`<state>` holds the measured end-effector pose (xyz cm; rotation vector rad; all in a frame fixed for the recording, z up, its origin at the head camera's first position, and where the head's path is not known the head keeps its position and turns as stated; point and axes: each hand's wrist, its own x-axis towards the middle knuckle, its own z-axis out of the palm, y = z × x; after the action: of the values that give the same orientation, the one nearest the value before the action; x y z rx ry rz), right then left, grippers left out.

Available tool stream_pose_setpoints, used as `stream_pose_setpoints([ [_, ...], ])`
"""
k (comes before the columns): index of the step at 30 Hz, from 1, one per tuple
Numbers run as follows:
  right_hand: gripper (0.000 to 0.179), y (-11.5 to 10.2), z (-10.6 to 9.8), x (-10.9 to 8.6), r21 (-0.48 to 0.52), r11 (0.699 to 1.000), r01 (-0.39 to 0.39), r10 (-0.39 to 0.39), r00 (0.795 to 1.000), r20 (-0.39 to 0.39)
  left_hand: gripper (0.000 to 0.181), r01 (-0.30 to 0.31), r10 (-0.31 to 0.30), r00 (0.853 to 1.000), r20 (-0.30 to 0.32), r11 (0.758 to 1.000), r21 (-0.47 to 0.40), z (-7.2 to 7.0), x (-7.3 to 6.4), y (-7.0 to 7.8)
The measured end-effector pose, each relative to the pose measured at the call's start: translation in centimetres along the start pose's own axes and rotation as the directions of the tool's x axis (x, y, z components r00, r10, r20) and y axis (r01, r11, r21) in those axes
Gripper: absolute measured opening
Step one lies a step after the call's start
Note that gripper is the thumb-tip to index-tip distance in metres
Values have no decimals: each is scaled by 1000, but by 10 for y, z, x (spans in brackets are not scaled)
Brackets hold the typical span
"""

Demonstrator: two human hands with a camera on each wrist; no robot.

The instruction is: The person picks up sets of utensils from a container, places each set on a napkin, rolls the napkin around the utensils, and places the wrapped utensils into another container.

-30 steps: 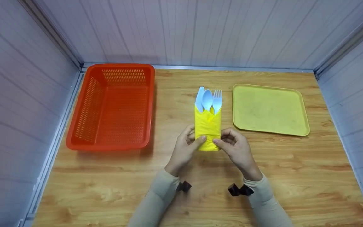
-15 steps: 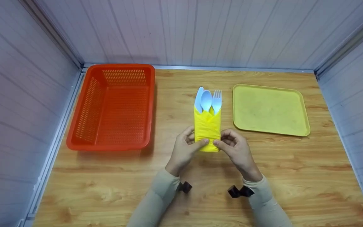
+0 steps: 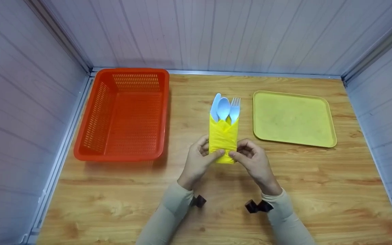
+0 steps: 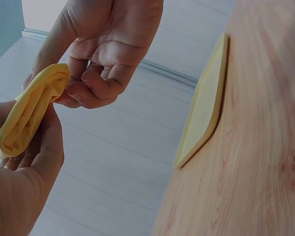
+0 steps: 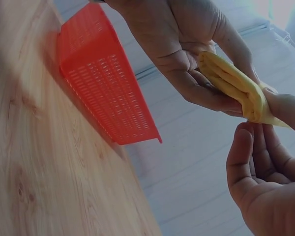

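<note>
Between both hands, a folded yellow napkin [image 3: 222, 137] is held up above the table. A pale blue knife [image 3: 215, 106], spoon [image 3: 223, 108] and fork [image 3: 235, 109] stick out of its top side by side; their lower parts are hidden in the cloth. My left hand [image 3: 199, 161] pinches the lower left edge, thumb on the front and fingers behind. On the lower right edge, my right hand [image 3: 255, 163] does the same. In the left wrist view the napkin's folded bottom end [image 4: 32, 108] shows its layers.
An orange-red plastic basket [image 3: 163, 115] with slotted walls stands at the left of the wooden table [image 3: 216, 217]. A shallow yellow tray [image 3: 294, 119] lies at the right. Pale panelled walls [image 3: 196, 34] enclose the back and both sides.
Hardly anything differs. Both hands keep their grip on the napkin. The left thumb has slid slightly inward over its front since one second ago, and the head view has shifted a little.
</note>
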<state>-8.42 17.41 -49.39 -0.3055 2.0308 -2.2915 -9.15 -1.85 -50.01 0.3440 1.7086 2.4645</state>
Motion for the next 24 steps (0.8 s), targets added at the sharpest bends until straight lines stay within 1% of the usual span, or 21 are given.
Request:
stream_pose_setpoints([
  [4,17,0,0,0,-4,1000,19,-19,1000,1,54,29,-29,1000,1,1000,9,1,1,0],
  [7,17,0,0,0,9,1000,28,-28,1000,3,55,37,-37,999,2,999,17,3,1,0],
  [12,19,0,1,1,28,999,17,-17,1000,11,53,22,-22,1000,-7,1000,12,3,1,1],
  [15,20,0,2,2,19,1000,11,-12,1000,24,53,11,-11,1000,-8,1000,19,2,1,5],
  [18,18,-1,1,2,6,999,36,-36,999,41,52,2,-1,1000,-21,999,41,-2,2,14],
  [20,17,-2,0,1,4,999,54,-54,998,45,51,-2,6,999,-49,997,82,-7,4,24],
  [22,17,-2,-3,0,0,998,67,-66,997,46,50,-7,18,996,-86,991,134,-17,6,37],
  [24,21,-1,-6,-1,3,998,59,-59,997,44,47,-12,38,991,-132,981,195,-30,8,52],
])
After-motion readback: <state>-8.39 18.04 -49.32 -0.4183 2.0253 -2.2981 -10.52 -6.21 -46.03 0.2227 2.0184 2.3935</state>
